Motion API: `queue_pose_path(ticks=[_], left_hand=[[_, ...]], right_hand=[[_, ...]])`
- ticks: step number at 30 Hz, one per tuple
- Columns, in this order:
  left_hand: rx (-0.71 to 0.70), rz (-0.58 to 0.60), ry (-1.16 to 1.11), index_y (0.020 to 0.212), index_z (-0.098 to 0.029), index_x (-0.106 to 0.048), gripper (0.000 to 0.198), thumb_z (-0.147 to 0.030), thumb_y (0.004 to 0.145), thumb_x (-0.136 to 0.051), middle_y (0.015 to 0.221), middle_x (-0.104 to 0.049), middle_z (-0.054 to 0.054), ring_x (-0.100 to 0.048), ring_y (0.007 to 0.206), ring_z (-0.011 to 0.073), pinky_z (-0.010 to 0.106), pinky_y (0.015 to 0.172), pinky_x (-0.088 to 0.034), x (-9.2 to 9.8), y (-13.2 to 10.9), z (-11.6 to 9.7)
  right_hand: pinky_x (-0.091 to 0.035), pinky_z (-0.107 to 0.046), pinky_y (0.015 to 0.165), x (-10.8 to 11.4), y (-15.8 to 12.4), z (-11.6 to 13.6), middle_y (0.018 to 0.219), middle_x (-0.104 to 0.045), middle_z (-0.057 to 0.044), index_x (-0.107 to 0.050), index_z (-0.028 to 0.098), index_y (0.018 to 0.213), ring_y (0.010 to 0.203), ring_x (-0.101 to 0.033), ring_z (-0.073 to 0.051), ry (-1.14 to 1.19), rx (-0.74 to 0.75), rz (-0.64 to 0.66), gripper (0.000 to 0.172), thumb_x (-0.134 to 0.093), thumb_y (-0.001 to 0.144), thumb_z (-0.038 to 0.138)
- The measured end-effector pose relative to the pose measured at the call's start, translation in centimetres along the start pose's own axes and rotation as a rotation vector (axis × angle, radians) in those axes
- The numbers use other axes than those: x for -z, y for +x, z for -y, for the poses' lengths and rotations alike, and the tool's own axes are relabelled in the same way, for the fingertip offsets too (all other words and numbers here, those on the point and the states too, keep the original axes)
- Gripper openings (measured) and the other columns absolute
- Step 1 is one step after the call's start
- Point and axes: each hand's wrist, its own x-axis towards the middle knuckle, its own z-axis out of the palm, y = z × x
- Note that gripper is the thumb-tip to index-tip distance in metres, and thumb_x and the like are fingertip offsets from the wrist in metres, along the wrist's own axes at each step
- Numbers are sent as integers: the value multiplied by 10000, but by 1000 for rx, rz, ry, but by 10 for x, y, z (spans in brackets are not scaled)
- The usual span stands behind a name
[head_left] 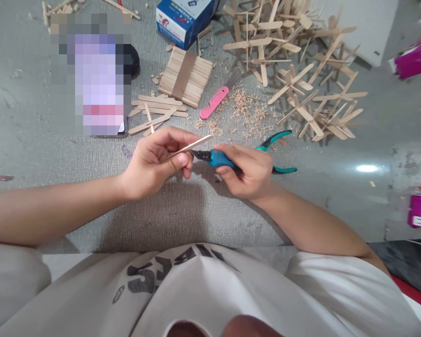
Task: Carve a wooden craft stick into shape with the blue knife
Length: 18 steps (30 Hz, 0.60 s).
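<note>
So the left hand (154, 161) is pinching a flat wooden stick (195, 144) between thumb and fingers, right around the middle of the frame, with the other fingers curled in behind it. The stick's near end sits in the grip and the free end pokes out past the fingertips, up and toward the right. The right hand (248, 167), just right of center, is wrapped around a blue-handled tool (220, 158), thumb on the lower side and index finger along the top. Its dark tip points left and sits right under the stick, close to the left hand's fingertips; can't really tell if it's actually touching the wood. Teal-handled pliers (275, 138) show just past the right hand, their head hidden behind it. Both hands are over the gray counter (91, 164), and there's a lot of stuff around them: loose sticks (163, 105) just above the left hand, a banded bundle of sticks (201, 79) at upper center, a pink-handled knife (215, 102) beside it, wood shavings (247, 110) scattered above the right hand, and a big heap of crossed sticks (308, 117) filling the upper right. A blue and white box (184, 21) sits at the top edge.
</note>
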Motion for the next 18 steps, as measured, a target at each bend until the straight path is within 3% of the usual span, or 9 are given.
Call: queue_pose_path(ticks=[4, 9, 14, 18], left_hand=[[82, 49, -17, 1260, -212, -661, 225, -372, 1106, -701, 735, -743, -13, -684, 549, 111, 203, 511, -587, 0, -5, -4], [134, 28, -26, 1251, -207, -640, 220, -366, 1110, -694, 646, -701, -41, -584, 459, 83, 173, 450, -470, 1, -5, -6], [164, 47, -89, 1177, -204, -627, 156, -328, 1108, -692, 816, -773, -4, -706, 544, 101, 192, 517, -575, 0, -4, -3], [110, -19, -60, 1077, -192, -664, 182, -317, 1039, -791, 904, -727, -4, -773, 654, 113, 204, 604, -646, 0, -3, 1]], right_hand=[[-497, -294, 595, 0, 1, 2, 768, -733, -39, -784, 153, 1232, 628, -661, -161, 8, -6, -25, 501, -533, 1131, 575], [-503, -292, 592, -1, 3, 3, 760, -746, -43, -788, 150, 1199, 617, -672, -162, 10, -9, -35, 514, -523, 1135, 586], [-502, -296, 598, 0, 2, 2, 766, -749, -49, -790, 150, 1198, 629, -680, -169, 3, -17, -8, 523, -521, 1131, 593], [-508, -302, 603, -1, 1, 2, 772, -752, -57, -793, 153, 1197, 639, -686, -175, 2, -24, 9, 542, -513, 1126, 612]])
